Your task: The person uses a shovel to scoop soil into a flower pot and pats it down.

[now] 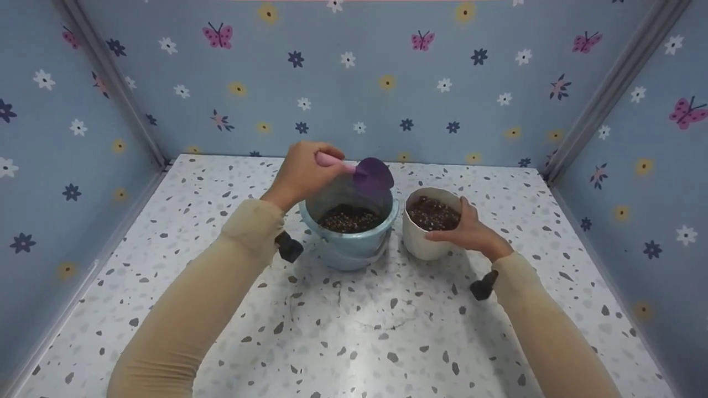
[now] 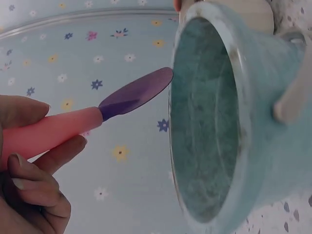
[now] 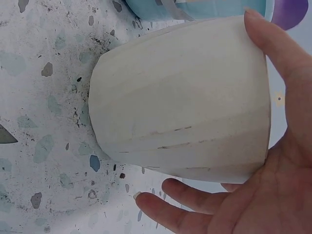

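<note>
Scoop (image 1: 375, 176) in left grip (image 1: 307, 170) near bucket (image 1: 349, 253), right grip (image 1: 473, 231) on pot (image 1: 421, 244)

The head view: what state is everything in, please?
Blue bucket: upright, partly filled with soil
Bucket handle: lowered
White pot: upright, holding soil
Purple scoop: raised near the bucket's mouth, no soil visible on it
Left hand: gripping the scoop
Right hand: holding the white pot
</note>
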Demonstrator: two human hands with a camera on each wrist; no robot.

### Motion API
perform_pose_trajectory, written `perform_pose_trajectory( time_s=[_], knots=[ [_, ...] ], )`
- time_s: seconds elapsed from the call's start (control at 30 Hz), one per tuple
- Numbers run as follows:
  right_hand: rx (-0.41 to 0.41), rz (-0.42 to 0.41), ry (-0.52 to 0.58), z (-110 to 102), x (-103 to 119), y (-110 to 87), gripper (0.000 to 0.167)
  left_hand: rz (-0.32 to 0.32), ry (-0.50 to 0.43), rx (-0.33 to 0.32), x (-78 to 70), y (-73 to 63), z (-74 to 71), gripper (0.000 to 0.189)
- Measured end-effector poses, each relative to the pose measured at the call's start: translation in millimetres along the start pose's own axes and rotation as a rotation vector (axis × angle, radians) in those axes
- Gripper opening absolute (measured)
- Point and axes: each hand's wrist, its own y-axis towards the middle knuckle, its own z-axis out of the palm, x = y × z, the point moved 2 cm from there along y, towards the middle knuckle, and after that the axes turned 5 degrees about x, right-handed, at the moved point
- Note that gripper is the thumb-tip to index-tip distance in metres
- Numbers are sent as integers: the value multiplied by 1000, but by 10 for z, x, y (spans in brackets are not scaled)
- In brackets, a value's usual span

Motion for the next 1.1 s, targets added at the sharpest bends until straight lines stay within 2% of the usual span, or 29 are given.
perform_pose_trajectory(
  time_s=[0.13, 0.23, 0.5, 0.63, 0.77, 0.83, 0.93, 1.1],
  knots=[
    [-8, 6, -5, -12, 3, 5, 146, 5, -10, 0, 81, -38, -86, 30],
    [-16, -5, -14, -34, 10, 1, 145, 28, 51, 13, 143, -41, -111, 28],
    [-2, -10, 3, -23, -13, -18, 144, 41, 398, 134, 304, -25, -5, 23],
    [-6, -13, 3, -22, -38, -13, 144, 116, 557, 191, 358, -14, 93, 16],
    [-5, -15, -1, -18, -40, -8, 145, 178, 644, 207, 453, -5, 180, 12],
    [-4, -12, -5, -17, -40, -9, 144, 172, 643, 226, 514, 4, 226, 13],
    [-3, -11, -7, -20, -36, -12, 144, 122, 581, 252, 589, 19, 274, 18],
    [-2, -24, 15, -17, -6, -3, 143, 5, 477, 228, 630, 17, 258, 24]
  ],
)
